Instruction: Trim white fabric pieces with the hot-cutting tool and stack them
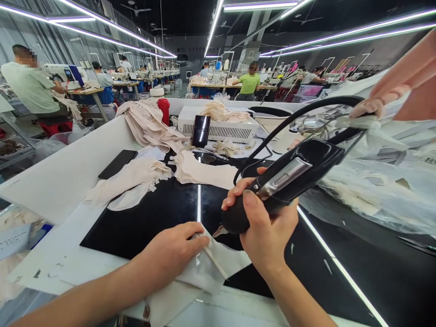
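My right hand (267,218) is wrapped round a black corded hand tool (293,168) with a silver switch plate on its side; what exact kind of tool it is does not show. Its rounded dark end is just above a cream fabric piece (226,261) at the front of the glossy black board (136,236). My left hand (177,250) pinches the fabric's folded edge between thumb and fingers. Part of that fabric hangs over the table's near edge.
Behind lie stacked cream fabric pieces (204,170), a bunched fabric pile (132,179), a black phone (118,164) and another upright phone (200,131). A thick cord (289,118) loops right, near someone's blurred hand (369,106). Scissors (417,245) lie right.
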`<action>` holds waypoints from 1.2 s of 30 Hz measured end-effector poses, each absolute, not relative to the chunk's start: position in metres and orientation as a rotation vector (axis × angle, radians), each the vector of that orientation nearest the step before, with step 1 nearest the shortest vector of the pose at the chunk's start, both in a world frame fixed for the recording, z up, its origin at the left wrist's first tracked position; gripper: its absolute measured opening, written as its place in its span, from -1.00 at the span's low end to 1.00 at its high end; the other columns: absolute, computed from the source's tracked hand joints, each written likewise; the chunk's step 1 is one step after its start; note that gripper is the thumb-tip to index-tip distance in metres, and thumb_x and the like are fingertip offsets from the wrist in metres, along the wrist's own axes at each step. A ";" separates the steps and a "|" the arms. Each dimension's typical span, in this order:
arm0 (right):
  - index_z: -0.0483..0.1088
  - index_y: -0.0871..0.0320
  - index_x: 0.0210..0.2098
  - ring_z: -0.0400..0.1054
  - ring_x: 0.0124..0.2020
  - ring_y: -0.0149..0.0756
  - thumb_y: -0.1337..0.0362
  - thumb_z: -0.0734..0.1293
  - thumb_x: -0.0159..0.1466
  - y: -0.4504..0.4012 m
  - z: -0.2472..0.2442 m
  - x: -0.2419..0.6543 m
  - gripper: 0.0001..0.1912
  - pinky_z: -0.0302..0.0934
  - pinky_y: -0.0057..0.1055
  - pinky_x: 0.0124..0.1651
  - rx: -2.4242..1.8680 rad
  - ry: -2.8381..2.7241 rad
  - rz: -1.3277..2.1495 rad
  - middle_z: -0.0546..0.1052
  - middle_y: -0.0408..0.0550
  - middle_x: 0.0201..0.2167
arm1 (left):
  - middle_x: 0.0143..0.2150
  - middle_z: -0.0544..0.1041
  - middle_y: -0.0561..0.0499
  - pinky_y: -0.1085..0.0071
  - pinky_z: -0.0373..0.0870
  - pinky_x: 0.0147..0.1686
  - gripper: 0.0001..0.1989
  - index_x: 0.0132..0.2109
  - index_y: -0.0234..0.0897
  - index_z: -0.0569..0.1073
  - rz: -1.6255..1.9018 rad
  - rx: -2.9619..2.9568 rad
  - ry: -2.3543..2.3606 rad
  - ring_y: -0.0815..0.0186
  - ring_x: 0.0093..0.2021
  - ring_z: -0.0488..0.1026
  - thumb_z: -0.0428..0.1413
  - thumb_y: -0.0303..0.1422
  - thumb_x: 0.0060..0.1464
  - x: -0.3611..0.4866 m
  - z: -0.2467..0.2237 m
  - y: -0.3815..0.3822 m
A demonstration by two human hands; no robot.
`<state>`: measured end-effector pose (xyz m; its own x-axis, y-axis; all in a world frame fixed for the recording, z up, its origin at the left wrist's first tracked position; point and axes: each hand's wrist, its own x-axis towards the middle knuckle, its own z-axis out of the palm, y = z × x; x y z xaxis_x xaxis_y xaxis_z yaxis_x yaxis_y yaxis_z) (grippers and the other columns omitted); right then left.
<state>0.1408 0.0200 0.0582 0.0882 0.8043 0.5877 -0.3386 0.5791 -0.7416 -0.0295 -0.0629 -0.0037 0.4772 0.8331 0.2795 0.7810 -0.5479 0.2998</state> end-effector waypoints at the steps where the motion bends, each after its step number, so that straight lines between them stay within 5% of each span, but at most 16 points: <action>1: 0.39 -0.06 -0.03 0.46 -0.55 -0.35 0.09 0.60 0.31 0.020 0.059 0.141 -0.61 0.45 -0.37 -0.48 -0.486 -1.193 0.905 0.58 -0.29 -0.38 | 0.17 0.64 -0.08 0.38 0.67 0.05 -0.71 0.13 -0.23 0.58 0.609 2.593 1.413 0.22 0.04 0.66 0.04 -0.59 0.46 -0.031 -0.004 -0.062; 8: 0.44 -0.06 -0.06 0.46 -0.54 -0.34 0.17 0.60 0.29 0.018 0.068 0.156 -0.67 0.49 -0.34 -0.48 -0.494 -1.169 0.874 0.55 -0.31 -0.40 | 0.11 0.63 -0.17 0.25 0.63 0.23 -0.80 0.09 -0.32 0.52 0.719 2.817 1.278 0.17 0.17 0.61 0.04 -0.58 0.51 -0.041 0.002 -0.057; 14: 0.46 -0.07 -0.03 0.47 -0.53 -0.34 0.15 0.61 0.29 0.015 0.066 0.165 -0.64 0.49 -0.34 -0.48 -0.520 -1.178 0.862 0.56 -0.31 -0.38 | -0.02 0.63 -0.11 0.29 0.68 0.00 -0.87 -0.03 -0.33 0.55 0.657 2.805 1.262 0.16 -0.01 0.62 0.17 -0.62 0.41 -0.022 0.010 -0.055; 20: 0.42 -0.05 -0.07 0.45 -0.54 -0.37 0.06 0.64 0.26 0.013 0.060 0.163 -0.59 0.45 -0.39 -0.48 -0.539 -1.154 0.865 0.57 -0.30 -0.38 | -0.05 0.63 -0.12 0.25 0.67 -0.02 -0.86 -0.10 -0.32 0.57 0.598 2.730 1.318 0.15 -0.07 0.61 0.14 -0.58 0.45 -0.013 0.005 -0.057; 36: 0.35 -0.03 -0.16 0.39 -0.56 -0.41 0.19 0.57 0.24 0.011 0.060 0.141 -0.67 0.48 -0.43 -0.50 -0.518 -1.165 0.912 0.56 -0.33 -0.42 | -0.06 0.60 -0.12 0.30 0.71 -0.06 -0.77 0.07 -0.38 0.53 0.821 2.806 1.270 0.17 -0.09 0.60 0.03 -0.64 0.46 -0.015 -0.010 -0.068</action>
<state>0.1413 0.0112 0.0604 0.1125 0.8264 0.5517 -0.3369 0.5541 -0.7612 -0.0155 -0.0679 -0.0105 0.5500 0.6893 0.4714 0.7130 -0.6816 0.1647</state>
